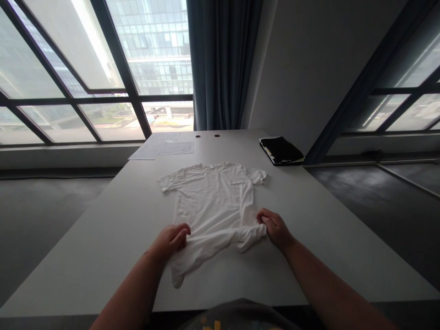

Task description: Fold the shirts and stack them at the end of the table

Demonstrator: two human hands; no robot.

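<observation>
A white short-sleeved T-shirt (213,197) lies on the white table, its neckline and both sleeves toward the far end. My left hand (177,236) is closed on the shirt's left side near the hem. At the right side, my right hand (273,225) pinches the fabric, also near the hem. Between the two hands the lower part of the shirt is bunched in folds, and a corner of it droops toward me below my left hand. The fingertips of both hands are partly hidden in the cloth.
The long white table (113,229) reaches toward the window (103,114) and a blue curtain (223,64). Paper sheets (177,148) lie at its far left. A black folded item (282,150) rests on something pale at the far right edge.
</observation>
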